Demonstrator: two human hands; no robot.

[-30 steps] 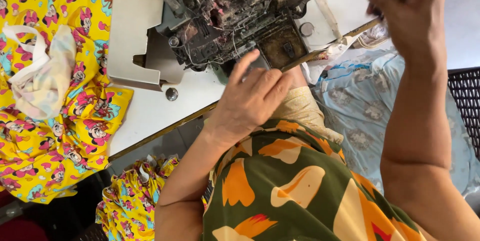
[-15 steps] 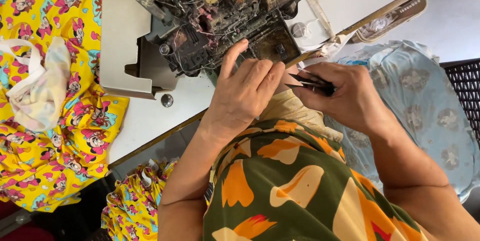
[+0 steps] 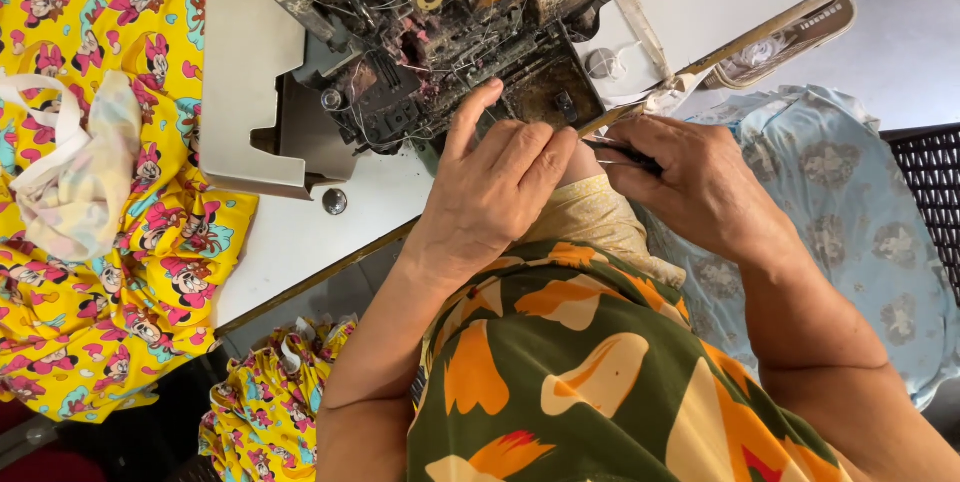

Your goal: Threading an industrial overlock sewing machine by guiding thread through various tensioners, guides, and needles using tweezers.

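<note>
No bin or box showed plainly; the nearest thing to a container was a black mesh basket at the right edge, and what it held could not be made out. A pale blue printed cloth lay heaped beside it.

The sewing machine, grimy and threaded, sat on a white table. The person's left hand rested flat against the machine's front, fingers loosely spread, the forefinger stretched up onto the dark metal parts; it gripped nothing that could be seen. The right hand was curled nearly closed around a small dark tool, thin and pointed like tweezers or snips, whose tip aimed toward the left hand's fingers and lay just beside them. Between and under both hands lay a pale yellow fabric, touching the left hand's lower edge and close under the right thumb.

To the left, a yellow cartoon-print fabric covered the table's edge, with a white bundle of cloth strips lying on it. More of the same yellow print lay below the table.
</note>
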